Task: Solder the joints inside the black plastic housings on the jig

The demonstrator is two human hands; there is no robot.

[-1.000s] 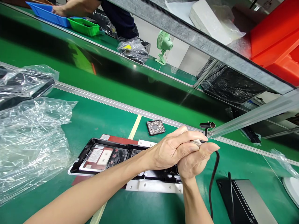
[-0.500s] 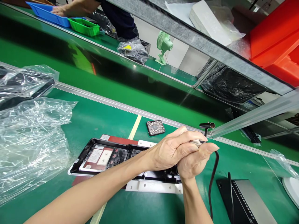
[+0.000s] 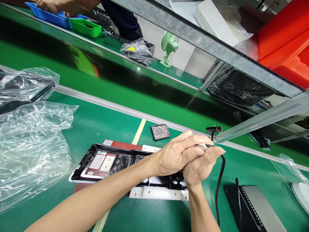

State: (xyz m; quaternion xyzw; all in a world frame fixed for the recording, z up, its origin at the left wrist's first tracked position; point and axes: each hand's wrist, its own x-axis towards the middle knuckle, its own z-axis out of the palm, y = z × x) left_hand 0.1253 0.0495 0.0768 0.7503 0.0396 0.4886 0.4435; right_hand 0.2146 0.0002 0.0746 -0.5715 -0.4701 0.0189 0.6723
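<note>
pale and small, a piece (image 3: 203, 146) sits where both hands meet, above the right end of the black case (image 3: 124, 161); its full shape is hidden. left hand (image 3: 178, 154) is curled over, its fingers folded down around that piece. right hand (image 3: 200, 166) is pressed up beneath, thumb stretched out sideways; its other fingers are mostly out of sight, so i cannot tell how tightly they are bent or what they hold.

to do this well, i would pinch evenly rather than squeeze, let one hand steady and the other work, and leave slack in the black cord (image 3: 220, 172) so it does not tug on the fingers. forearms are best held clear of the case, since the left one crosses over it.

round and rubbery-looking, the cord bends from behind the right thumb toward the near edge of the tabletop (image 3: 108, 125). the case is long and shallow, with a smooth raised rim, lying on a red-brown board (image 3: 123, 144) and beside a white strip (image 3: 158, 194) dotted with fasteners. near the tabletop's far edge, a squarish dark dish (image 3: 162, 139) holds grainy, silvery bits. crinkled, glossy clear plastic (image 3: 36, 154) spreads along the left edge.
</note>
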